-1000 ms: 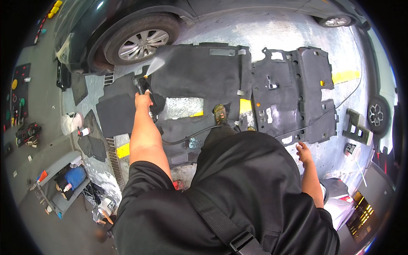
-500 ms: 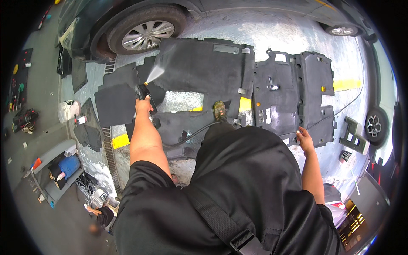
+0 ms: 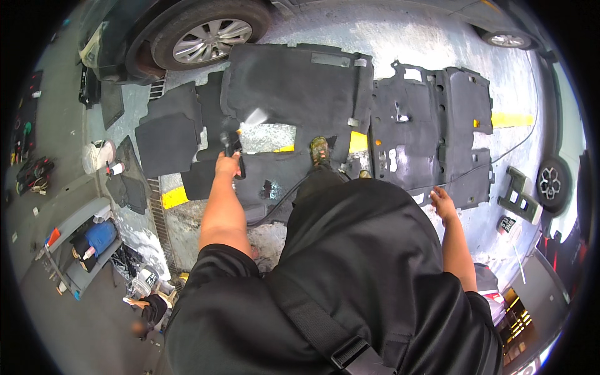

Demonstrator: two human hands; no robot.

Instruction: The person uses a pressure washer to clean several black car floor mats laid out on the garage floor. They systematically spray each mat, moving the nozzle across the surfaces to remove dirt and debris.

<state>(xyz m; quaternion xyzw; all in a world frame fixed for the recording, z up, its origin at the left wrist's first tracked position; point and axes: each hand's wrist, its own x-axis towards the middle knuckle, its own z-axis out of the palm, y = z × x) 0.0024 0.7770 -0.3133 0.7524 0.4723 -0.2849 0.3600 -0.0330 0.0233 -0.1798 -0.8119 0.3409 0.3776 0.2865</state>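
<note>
My left hand [image 3: 229,165] is wrapped around the grip of a black spray gun [image 3: 232,142]. A short white fan of spray [image 3: 256,117] leaves its front toward the upper right, over a large dark car floor mat [image 3: 287,84] lying flat. At the right, my right hand [image 3: 443,205] has its fingers curled at a thin dark hose [image 3: 465,177], which crosses another dark floor mat [image 3: 465,112] with cut-out holes. Smaller dark mats [image 3: 164,144] lie left of the spray gun. My shoe [image 3: 319,150] stands at the mats' middle.
A car wheel [image 3: 212,40] borders the mats at the upper left; another car's wheel [image 3: 550,182] is at the far right. A floor grate [image 3: 164,231], a white bucket [image 3: 100,156] and a grey cart [image 3: 84,250] lie leftward. A grey plastic panel [image 3: 520,195] rests at the right.
My left hand has brought the spray gun nearer to me and to the right, and the spray looks shorter. My right hand has shifted slightly left.
</note>
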